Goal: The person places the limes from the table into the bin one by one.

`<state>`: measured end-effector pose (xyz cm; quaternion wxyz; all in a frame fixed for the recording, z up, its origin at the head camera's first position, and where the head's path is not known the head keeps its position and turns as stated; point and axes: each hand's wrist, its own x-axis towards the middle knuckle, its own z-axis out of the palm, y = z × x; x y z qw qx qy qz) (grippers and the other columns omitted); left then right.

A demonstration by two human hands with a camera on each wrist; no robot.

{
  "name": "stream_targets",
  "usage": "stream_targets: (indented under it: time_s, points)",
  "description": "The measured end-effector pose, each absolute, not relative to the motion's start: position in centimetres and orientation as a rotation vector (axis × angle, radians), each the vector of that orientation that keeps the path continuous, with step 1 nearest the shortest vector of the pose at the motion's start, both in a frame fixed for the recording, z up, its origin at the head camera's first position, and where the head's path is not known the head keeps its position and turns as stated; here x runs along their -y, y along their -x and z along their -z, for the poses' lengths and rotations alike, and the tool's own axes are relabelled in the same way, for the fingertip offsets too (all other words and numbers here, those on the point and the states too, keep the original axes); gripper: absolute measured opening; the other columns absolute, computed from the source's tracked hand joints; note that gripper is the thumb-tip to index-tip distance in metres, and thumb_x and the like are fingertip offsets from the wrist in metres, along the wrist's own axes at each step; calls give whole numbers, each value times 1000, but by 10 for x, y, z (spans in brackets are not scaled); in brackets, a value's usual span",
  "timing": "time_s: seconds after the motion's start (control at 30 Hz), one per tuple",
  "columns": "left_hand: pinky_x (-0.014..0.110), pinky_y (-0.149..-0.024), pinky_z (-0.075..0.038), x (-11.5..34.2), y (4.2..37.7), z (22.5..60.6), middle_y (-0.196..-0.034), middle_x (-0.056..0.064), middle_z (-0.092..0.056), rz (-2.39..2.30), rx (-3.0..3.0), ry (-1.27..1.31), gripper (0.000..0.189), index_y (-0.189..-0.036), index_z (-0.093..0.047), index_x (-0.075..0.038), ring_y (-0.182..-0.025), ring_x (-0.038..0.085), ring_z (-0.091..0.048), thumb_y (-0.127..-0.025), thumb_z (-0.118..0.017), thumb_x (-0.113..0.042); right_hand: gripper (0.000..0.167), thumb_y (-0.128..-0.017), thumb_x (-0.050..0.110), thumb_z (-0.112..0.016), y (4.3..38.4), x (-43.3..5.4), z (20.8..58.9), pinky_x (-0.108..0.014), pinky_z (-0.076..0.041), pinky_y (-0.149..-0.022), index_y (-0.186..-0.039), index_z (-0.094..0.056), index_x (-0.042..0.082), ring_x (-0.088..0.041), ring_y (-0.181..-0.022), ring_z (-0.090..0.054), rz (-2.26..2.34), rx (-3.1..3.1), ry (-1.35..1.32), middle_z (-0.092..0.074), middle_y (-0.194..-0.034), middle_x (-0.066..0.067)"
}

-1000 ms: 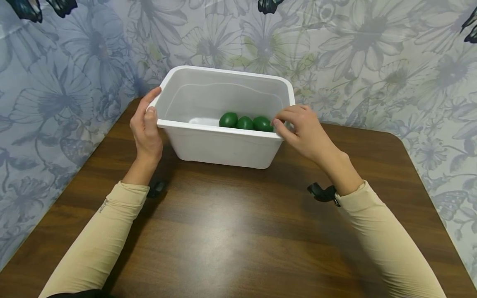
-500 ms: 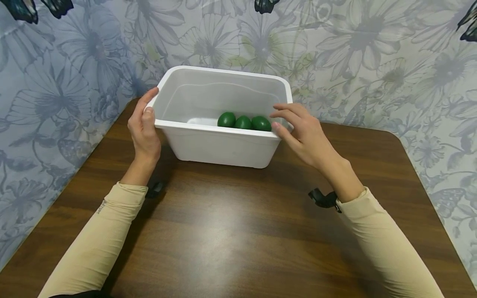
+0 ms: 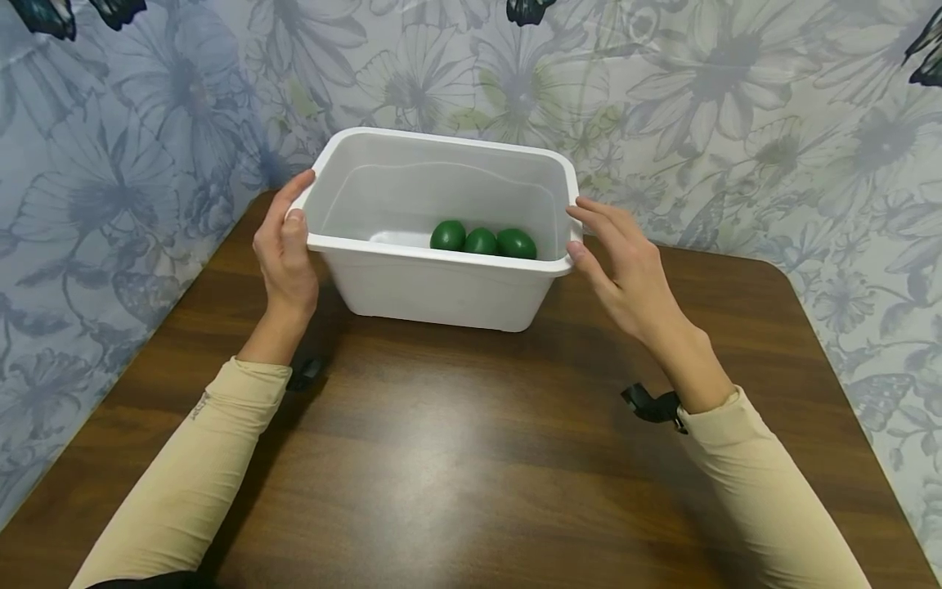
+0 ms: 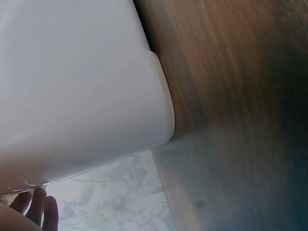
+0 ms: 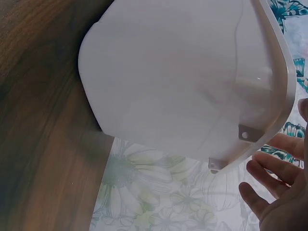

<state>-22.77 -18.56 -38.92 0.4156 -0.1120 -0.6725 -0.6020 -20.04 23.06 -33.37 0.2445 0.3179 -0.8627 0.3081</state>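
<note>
A white plastic tub (image 3: 441, 282) stands toward the far side of the wooden table. Three smooth, dark-green, egg-shaped things (image 3: 481, 241) lie in a row on its floor, in the right half. At the tub's left end my left hand (image 3: 289, 254) grips the rim, thumb and index finger along it; in the left wrist view its other fingertips (image 4: 36, 207) reach under the edge. My right hand (image 3: 625, 266) is at the right end, fingers spread and fairly straight, fingertips right at the rim. In the right wrist view it is outside the tub wall (image 5: 173, 82) and holds nothing.
The brown wooden table (image 3: 441, 442) extends toward me and to both sides. A flower-patterned backdrop (image 3: 721, 123) rises behind and beside it. Each wrist wears a dark strap, such as the right strap (image 3: 653, 406).
My right hand has drawn back from over the tub's right corner to outside the right rim, its fingers uncurling. My left hand, the tub and the green things have stayed about where they were.
</note>
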Motion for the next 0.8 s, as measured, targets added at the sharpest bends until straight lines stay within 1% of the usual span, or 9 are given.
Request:
stream_targets:
  time_s: [0.17, 0.33, 0.6, 0.8]
  points:
    - [25, -90, -50, 182, 227, 389, -131, 13, -73, 1513, 1707, 272, 60, -136, -73, -11, -109, 22, -67, -91, -44, -38, 46, -108, 30, -56, 199, -238, 337, -55, -36, -120, -150, -58, 10, -31, -148, -46, -826, 2383, -813, -55, -157, -11]
    - [26, -90, -50, 181, 226, 390, -130, 12, -73, 1520, 1703, 266, 59, -135, -73, -13, -108, 23, -67, -90, -45, -40, 51, -109, 34, -54, 196, -249, 342, -54, -33, -122, -154, -55, 11, -32, -150, -43, -820, 2428, -741, -51, -160, -10]
    - [26, -91, -50, 183, 225, 390, -130, 12, -73, 1509, 1699, 286, 60, -136, -73, -13, -110, 24, -67, -91, -45, -42, 56, -110, 39, -51, 192, -269, 347, -60, -29, -123, -158, -48, 10, -37, -154, -36, -793, 2527, -662, -43, -165, -14]
    - [26, -90, -51, 184, 225, 388, -129, 14, -74, 1500, 1689, 290, 60, -135, -73, -12, -109, 24, -67, -91, -46, -43, 62, -110, 45, -48, 188, -286, 348, -65, -25, -122, -162, -43, 12, -40, -157, -29, -752, 2613, -604, -35, -169, -17]
